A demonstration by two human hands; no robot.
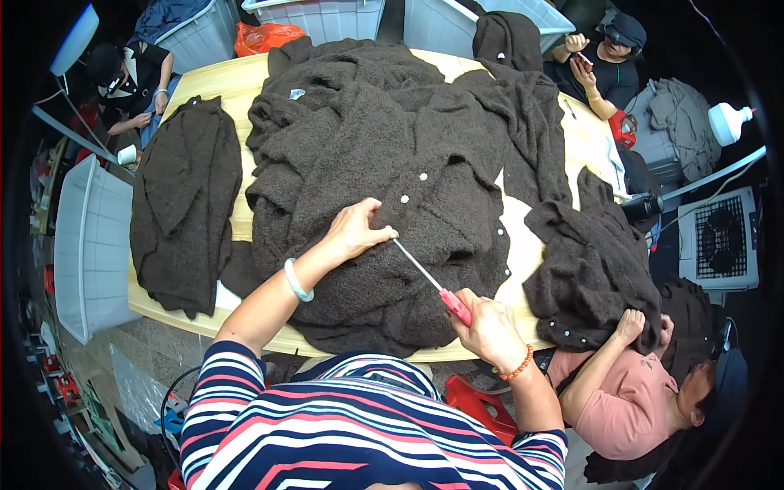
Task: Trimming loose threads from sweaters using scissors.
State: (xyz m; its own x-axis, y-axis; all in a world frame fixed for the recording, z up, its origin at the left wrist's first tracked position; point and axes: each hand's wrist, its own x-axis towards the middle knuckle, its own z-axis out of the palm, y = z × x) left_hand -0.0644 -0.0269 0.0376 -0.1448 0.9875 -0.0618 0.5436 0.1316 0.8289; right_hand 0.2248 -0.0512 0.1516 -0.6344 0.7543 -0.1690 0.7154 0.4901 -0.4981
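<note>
My right hand (488, 328) is wrapped round the pink-red handle of a screwdriver-like tool (425, 273). Its thin, straight metal shaft slants up and left to the thumb tip of my left hand (354, 229). That hand has bent fingers, with a gap between the raised finger and the thumb; the shaft's end is partly hidden there. Both hands are over a heaped dark brown fuzzy knit garment (327, 180), which has pale, shiny round buttons (405, 199) beyond my fingers.
A pale wooden table (242, 204) bears more brown knits, one folded garment (186, 204) at left. Near right, a person in pink (625, 400) handles another brown garment (600, 278). Two people sit at the far corners. Grey bins (90, 249), lamps and a red stool (482, 404) surround the table.
</note>
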